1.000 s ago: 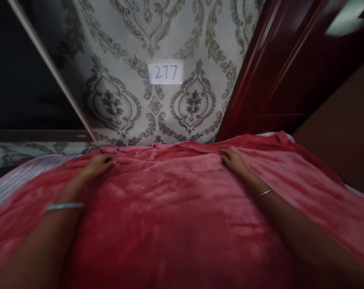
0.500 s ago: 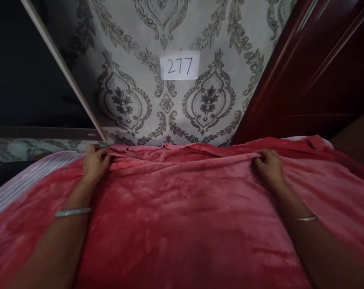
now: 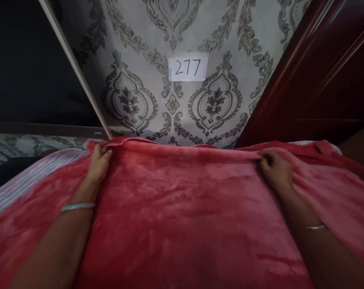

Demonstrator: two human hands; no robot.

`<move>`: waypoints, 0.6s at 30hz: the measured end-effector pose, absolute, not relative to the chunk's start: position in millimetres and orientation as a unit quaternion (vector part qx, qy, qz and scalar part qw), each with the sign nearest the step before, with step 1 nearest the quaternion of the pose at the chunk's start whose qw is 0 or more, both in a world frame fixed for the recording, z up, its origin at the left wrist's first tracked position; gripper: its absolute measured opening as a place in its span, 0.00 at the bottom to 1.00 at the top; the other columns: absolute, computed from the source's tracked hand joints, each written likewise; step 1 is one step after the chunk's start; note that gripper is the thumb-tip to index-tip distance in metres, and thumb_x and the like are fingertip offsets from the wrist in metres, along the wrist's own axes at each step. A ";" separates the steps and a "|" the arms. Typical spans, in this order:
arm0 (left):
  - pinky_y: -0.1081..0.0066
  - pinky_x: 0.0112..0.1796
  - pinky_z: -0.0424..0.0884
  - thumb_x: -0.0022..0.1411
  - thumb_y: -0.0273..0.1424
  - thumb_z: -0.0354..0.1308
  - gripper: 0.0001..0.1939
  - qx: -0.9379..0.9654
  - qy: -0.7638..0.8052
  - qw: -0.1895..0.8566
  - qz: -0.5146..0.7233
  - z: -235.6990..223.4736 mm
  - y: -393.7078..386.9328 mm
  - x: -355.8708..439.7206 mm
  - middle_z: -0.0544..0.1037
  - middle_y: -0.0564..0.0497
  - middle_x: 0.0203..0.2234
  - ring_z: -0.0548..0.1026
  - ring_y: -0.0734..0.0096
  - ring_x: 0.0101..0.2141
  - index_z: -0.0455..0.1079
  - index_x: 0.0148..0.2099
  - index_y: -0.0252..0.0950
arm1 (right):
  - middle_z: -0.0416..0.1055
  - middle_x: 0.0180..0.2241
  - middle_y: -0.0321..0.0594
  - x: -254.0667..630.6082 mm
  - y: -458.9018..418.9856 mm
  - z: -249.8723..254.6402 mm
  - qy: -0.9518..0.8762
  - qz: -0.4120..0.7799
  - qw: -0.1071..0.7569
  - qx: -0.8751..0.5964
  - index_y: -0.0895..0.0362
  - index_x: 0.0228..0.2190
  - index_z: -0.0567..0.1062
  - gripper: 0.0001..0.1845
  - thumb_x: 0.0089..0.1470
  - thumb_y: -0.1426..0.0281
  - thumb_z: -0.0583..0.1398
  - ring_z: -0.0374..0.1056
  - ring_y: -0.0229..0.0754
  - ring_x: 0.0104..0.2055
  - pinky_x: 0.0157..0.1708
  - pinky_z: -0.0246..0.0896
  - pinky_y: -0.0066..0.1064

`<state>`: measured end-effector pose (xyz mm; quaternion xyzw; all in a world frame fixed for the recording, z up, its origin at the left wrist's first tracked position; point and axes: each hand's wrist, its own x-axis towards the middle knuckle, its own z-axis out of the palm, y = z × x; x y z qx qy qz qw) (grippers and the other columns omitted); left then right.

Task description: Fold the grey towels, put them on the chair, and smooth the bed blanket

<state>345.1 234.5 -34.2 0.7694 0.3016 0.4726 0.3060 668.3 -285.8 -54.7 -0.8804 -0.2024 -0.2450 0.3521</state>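
Note:
A plush red blanket (image 3: pixel 184 200) is spread over the bed in front of me and fills the lower half of the view. My left hand (image 3: pixel 99 160) is closed on the blanket's far edge at the left. My right hand (image 3: pixel 275 168) is closed on the same far edge at the right. The edge between them is pulled taut and lifted a little, close to the wall. Both wrists wear thin bangles.
A striped sheet (image 3: pixel 28 180) shows at the left under the blanket. Patterned grey wallpaper (image 3: pixel 139 100) behind the bed carries a paper label reading 277 (image 3: pixel 188 68). A dark red wooden door (image 3: pixel 320 80) stands at the right. A dark opening with a pale frame lies at the left.
Both hands went from lying flat on the blanket to gripping its far edge. They spread apart and drew the edge up toward the wall, smoothing out the folds.

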 end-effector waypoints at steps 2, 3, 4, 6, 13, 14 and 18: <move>0.54 0.56 0.74 0.54 0.30 0.56 0.24 0.804 0.301 0.285 0.425 -37.3 233.3 346.0 0.78 0.43 0.51 0.77 0.58 0.51 0.65 0.55 0.39 | 0.79 0.36 0.47 675.1 -289.8 -62.1 -0.221 -0.192 0.289 -0.911 0.52 0.32 0.78 0.11 0.51 0.67 0.56 0.74 0.56 0.40 0.45 0.70 0.48; 0.54 0.58 0.72 0.53 0.30 0.57 0.26 0.816 0.304 0.269 0.411 -38.0 232.0 346.4 0.77 0.43 0.53 0.76 0.57 0.52 0.65 0.56 0.39 | 0.79 0.36 0.47 677.9 -291.1 -64.4 -0.237 -0.190 0.270 -0.914 0.52 0.31 0.78 0.11 0.51 0.67 0.55 0.74 0.56 0.41 0.47 0.70 0.49; 0.54 0.58 0.72 0.53 0.29 0.58 0.27 0.823 0.309 0.249 0.406 -38.0 230.3 346.8 0.76 0.43 0.53 0.76 0.57 0.52 0.65 0.57 0.39 | 0.79 0.37 0.47 680.0 -291.2 -65.4 -0.253 -0.208 0.261 -0.908 0.52 0.31 0.78 0.11 0.52 0.68 0.55 0.74 0.57 0.43 0.48 0.70 0.49; 0.55 0.57 0.73 0.54 0.29 0.57 0.27 0.817 0.322 0.228 0.420 -36.8 226.5 347.7 0.76 0.43 0.51 0.78 0.57 0.49 0.65 0.57 0.38 | 0.78 0.44 0.49 681.9 -286.5 -63.6 -0.285 -0.263 0.257 -0.885 0.53 0.39 0.79 0.15 0.55 0.67 0.54 0.72 0.57 0.49 0.53 0.67 0.51; 0.55 0.55 0.74 0.56 0.28 0.55 0.19 0.759 0.325 0.245 0.508 -30.4 219.1 347.2 0.78 0.40 0.50 0.78 0.59 0.48 0.67 0.51 0.34 | 0.77 0.45 0.52 665.2 -250.3 -52.5 -0.328 -0.220 0.145 -0.907 0.57 0.46 0.77 0.17 0.59 0.69 0.54 0.71 0.56 0.48 0.47 0.68 0.44; 0.56 0.54 0.74 0.55 0.29 0.56 0.17 0.750 0.335 0.246 0.515 -30.1 219.7 347.0 0.79 0.41 0.48 0.79 0.60 0.46 0.68 0.49 0.34 | 0.77 0.42 0.51 659.2 -251.4 -53.0 -0.327 -0.221 0.138 -0.908 0.57 0.43 0.78 0.15 0.60 0.69 0.53 0.72 0.54 0.45 0.44 0.68 0.42; 0.58 0.50 0.76 0.52 0.28 0.56 0.12 0.703 0.386 0.265 0.536 -29.8 223.7 348.2 0.79 0.47 0.38 0.79 0.64 0.39 0.69 0.42 0.36 | 0.77 0.41 0.48 635.2 -269.0 -52.4 -0.396 -0.250 0.132 -0.874 0.55 0.40 0.77 0.14 0.62 0.70 0.52 0.72 0.51 0.43 0.40 0.68 0.38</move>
